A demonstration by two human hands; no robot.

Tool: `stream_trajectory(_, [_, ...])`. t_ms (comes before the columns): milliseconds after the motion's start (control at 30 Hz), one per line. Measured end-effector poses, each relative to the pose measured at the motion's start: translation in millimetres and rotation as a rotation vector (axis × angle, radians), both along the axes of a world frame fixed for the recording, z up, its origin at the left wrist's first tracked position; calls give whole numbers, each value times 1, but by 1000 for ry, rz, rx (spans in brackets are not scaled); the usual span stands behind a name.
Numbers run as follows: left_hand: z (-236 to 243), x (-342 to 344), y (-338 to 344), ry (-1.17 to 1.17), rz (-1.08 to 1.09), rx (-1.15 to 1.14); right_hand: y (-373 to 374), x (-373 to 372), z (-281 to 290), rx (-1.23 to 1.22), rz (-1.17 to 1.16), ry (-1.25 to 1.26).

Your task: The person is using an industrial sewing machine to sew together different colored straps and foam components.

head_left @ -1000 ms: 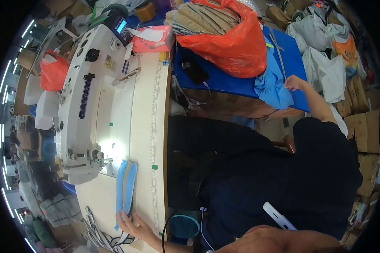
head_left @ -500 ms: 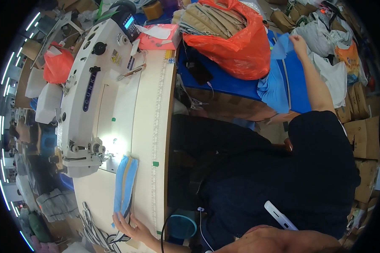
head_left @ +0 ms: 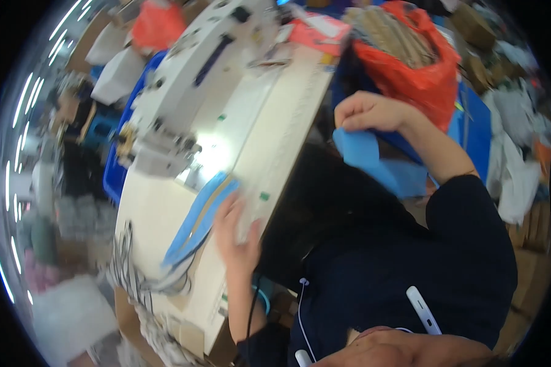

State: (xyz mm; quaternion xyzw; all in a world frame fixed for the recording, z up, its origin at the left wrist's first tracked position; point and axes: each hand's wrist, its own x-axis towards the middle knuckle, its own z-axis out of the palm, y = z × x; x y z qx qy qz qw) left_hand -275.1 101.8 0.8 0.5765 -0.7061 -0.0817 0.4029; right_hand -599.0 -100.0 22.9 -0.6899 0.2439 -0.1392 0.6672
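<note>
1. Blue plastic shows at the far left, a bin (head_left: 111, 174) behind the sewing machine (head_left: 171, 92).
2. Striped grey-and-white bands (head_left: 125, 263) lie loosely bunched at the near left of the pale desk (head_left: 278, 125).
3. Next comes a light-blue fabric strip (head_left: 197, 221) with a tan stripe, flat on the desk. Its long axis slants from lower left to upper right, the upper end just beside the machine's lit needle area.
4. Immediately right of the strip is the left hand (head_left: 236, 248), much the nearer of the two hands. Its fingers are spread and seem to grip nothing; blur hides whether the fingertips touch the strip's edge.
5. Farther right, beyond the desk edge and well apart from the strip, the right hand (head_left: 370, 114) pinches a thin light-blue piece (head_left: 358, 150) that hangs below its fingers.
6. Rightmost, a red plastic bag (head_left: 438, 88) holds folded tan fabric (head_left: 392, 33).
</note>
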Motion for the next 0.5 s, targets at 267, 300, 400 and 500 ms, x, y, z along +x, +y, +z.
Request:
stream_trajectory(267, [8, -11, -21, 97, -154, 5, 47, 149, -49, 346, 288, -167])
stream_trajectory(300, [9, -10, -19, 247, -83, 26, 48, 155, -51, 411, 260, -122])
stream_trajectory(400, [-2, 0, -7, 789, 122, 262, 53, 161, -40, 96, 108, -276])
stream_trajectory(500, [2, 1, -4, 807, 172, 255, 60, 159, -12, -187, 81, -319])
